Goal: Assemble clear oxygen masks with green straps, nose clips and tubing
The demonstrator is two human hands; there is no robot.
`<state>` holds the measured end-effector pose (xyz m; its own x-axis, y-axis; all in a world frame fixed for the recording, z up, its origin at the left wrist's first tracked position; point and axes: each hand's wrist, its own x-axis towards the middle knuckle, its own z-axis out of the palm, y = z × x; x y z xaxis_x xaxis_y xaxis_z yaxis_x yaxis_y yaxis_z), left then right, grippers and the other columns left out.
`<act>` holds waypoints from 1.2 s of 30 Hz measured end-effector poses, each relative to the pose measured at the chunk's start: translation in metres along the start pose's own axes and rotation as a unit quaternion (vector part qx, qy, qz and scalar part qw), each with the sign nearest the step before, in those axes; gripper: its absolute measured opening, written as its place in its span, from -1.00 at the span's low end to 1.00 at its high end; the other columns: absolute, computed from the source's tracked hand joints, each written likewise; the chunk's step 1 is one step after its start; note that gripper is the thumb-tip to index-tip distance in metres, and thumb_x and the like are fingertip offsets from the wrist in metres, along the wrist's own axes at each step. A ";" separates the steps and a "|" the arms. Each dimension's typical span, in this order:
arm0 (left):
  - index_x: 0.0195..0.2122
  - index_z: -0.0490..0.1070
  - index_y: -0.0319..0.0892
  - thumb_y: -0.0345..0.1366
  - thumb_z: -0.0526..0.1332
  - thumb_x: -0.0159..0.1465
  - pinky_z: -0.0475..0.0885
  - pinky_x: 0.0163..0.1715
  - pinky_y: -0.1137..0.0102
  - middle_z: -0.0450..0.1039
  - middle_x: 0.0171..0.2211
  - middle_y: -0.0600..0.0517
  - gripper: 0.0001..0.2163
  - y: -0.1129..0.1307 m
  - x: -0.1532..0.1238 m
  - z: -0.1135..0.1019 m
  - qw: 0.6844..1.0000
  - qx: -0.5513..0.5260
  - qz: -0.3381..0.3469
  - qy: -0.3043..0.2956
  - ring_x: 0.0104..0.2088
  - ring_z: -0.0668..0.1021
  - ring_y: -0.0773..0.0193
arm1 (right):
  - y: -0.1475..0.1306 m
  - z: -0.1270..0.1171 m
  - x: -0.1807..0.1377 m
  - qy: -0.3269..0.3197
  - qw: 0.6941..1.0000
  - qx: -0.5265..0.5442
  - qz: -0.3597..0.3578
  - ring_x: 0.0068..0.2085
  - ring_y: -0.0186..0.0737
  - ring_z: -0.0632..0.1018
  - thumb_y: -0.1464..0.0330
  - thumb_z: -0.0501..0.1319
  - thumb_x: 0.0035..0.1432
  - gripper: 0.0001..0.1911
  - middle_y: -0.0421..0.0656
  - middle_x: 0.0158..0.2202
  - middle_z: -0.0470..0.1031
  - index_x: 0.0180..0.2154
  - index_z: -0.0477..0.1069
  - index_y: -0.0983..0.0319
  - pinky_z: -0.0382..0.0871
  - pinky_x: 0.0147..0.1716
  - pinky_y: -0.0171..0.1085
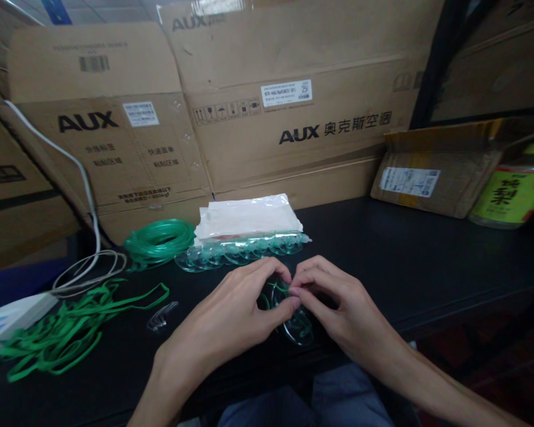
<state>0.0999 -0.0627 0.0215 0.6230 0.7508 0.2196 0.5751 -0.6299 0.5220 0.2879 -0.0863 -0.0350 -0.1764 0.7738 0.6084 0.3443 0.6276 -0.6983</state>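
Trousers in blue-grey cloth show at the bottom edge, just under the rim of a black table. Over the table's near part, the left hand and the right hand meet at their fingertips, thumbs and fingers pinched together on the upper rim of a clear, green-tinted plastic mask. The mask hangs tilted between them, partly hidden by the fingers. A thin green strand runs to the fingertips; which hand grips it, I cannot tell.

To the left, a loose tangle of green straps lies beside a white plastic block with blue marks. Between the straps and the left forearm sit a few small clear strips.

Farther back are a coil of green tubing and, just beside it, a row of nested masks, with white packets right behind. A white cable comes down at the left.

At the back right, a bottle with a yellow lid stands near a small carton. Large cardboard boxes marked "AUX" wall off the rear.
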 end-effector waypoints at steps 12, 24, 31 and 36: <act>-0.14 0.40 0.02 -0.33 0.21 0.30 0.30 -0.16 0.41 0.50 -0.19 0.21 -0.87 -0.005 0.000 -0.003 0.999 0.026 -0.022 0.010 -0.18 0.52 0.27 | -0.002 0.001 0.000 0.006 1.000 -0.024 0.009 -0.24 -0.26 0.49 0.51 0.16 0.32 -0.86 -0.14 -0.24 0.43 -0.29 0.44 0.22 0.36 -0.27 -0.31; -0.19 0.49 -0.04 -0.32 0.21 0.33 0.35 -0.16 0.41 0.55 -0.26 0.17 -0.92 -0.006 0.001 -0.008 0.998 0.051 -0.009 0.023 -0.24 0.55 0.26 | -0.002 0.002 0.002 0.007 0.998 0.014 0.065 -0.38 -0.31 0.51 0.45 0.18 0.28 -0.92 -0.20 -0.38 0.49 -0.28 0.44 0.23 0.39 -0.38 -0.35; -0.22 0.47 -0.05 -0.36 0.21 0.34 0.33 -0.17 0.42 0.53 -0.24 0.17 -0.93 -0.005 0.002 -0.005 0.999 0.037 0.025 0.031 -0.22 0.54 0.29 | -0.001 0.003 0.003 -0.007 0.997 0.044 0.068 -0.35 -0.28 0.57 0.40 0.25 0.26 -0.95 -0.18 -0.35 0.57 -0.22 0.48 0.22 0.46 -0.32 -0.33; -0.22 0.46 -0.06 -0.38 0.23 0.32 0.32 -0.14 0.43 0.52 -0.23 0.18 -0.93 -0.005 0.002 -0.005 0.999 0.033 0.023 0.027 -0.20 0.53 0.31 | 0.000 0.001 0.002 -0.007 0.997 0.036 0.071 -0.34 -0.27 0.56 0.40 0.26 0.27 -0.91 -0.18 -0.32 0.58 -0.19 0.54 0.22 0.45 -0.31 -0.33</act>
<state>0.0956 -0.0566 0.0236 0.6213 0.7292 0.2866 0.5819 -0.6744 0.4545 0.2871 -0.0843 -0.0340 -0.1443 0.8563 0.4959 0.2995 0.5155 -0.8029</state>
